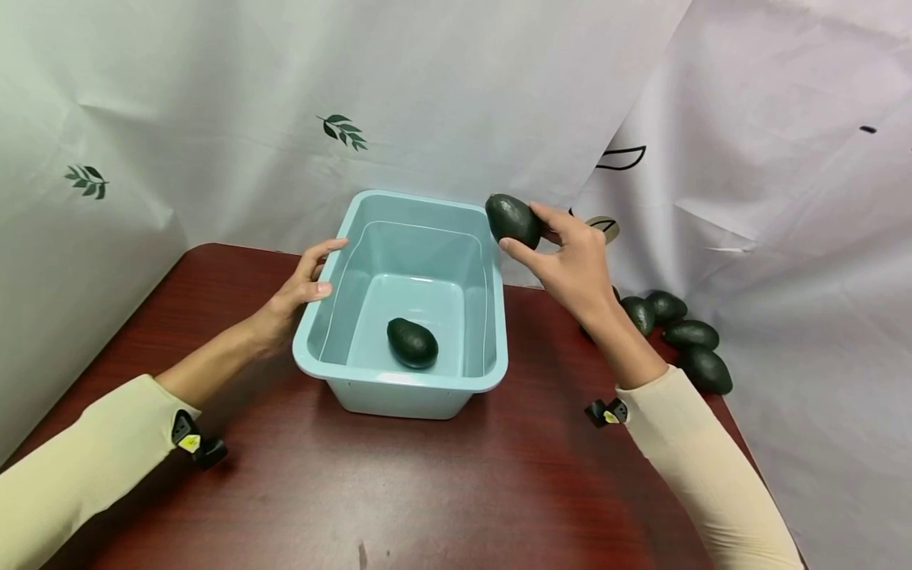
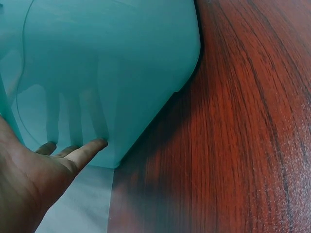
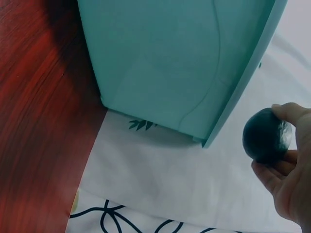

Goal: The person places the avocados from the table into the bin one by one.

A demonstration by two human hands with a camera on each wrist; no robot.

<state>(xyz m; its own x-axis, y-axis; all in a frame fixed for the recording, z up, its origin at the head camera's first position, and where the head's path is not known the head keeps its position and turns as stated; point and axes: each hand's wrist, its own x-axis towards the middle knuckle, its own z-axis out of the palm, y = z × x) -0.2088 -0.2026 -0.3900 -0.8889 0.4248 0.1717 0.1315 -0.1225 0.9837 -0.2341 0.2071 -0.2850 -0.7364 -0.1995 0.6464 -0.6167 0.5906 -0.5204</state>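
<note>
head view: one avocado sits in the tub's near half; left hand has fingers spread against the tub, probably steadying it; farther off, right hand pinches another avocado between thumb and fingers, seemingly for control.

The table is dark reddish wood grain, kinda shiny, with a rounded back-left corner and a couple of small marks on the near side. A pale blue tub sits toward the back middle, and some avocados are bunched by the right edge, a few partly hidden.
</note>
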